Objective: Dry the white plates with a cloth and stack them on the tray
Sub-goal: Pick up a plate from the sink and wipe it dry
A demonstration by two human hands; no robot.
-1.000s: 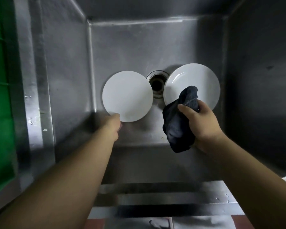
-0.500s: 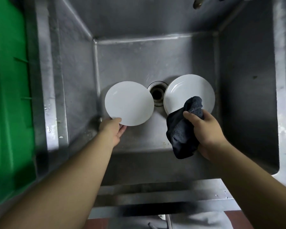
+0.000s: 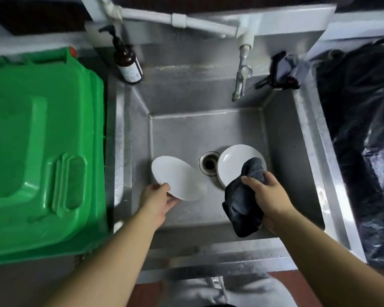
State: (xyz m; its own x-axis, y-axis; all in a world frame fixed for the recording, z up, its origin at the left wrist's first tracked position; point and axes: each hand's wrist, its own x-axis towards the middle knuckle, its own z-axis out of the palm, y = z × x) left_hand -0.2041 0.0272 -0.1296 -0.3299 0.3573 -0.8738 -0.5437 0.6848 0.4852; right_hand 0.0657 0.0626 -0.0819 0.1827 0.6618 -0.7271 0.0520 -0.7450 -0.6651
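Head view: one plate lifted at the sink, cloth in the other hand

Head view looks down on a green bin lid (image 3: 42, 151) filling the left side, with a stainless steel sink (image 3: 208, 129) beside it and black plastic sheeting (image 3: 364, 140) on the right. A white pipe (image 3: 175, 18) runs along the back above a metal tap (image 3: 242, 72), and a brown pump bottle (image 3: 128, 58) stands on the sink's back left corner. Down in the basin, the left hand (image 3: 157, 200) grips the near edge of a tilted white plate (image 3: 177, 178), thumb on top and fingers underneath, so the plate extends away from the hand toward the drain (image 3: 208, 162). Right of the drain lies a stack of white plates (image 3: 235, 162). The right hand (image 3: 268, 196) clutches a dark grey cloth (image 3: 242, 207), whose upper fold overlaps the stack's near edge while the rest hangs below the fist.
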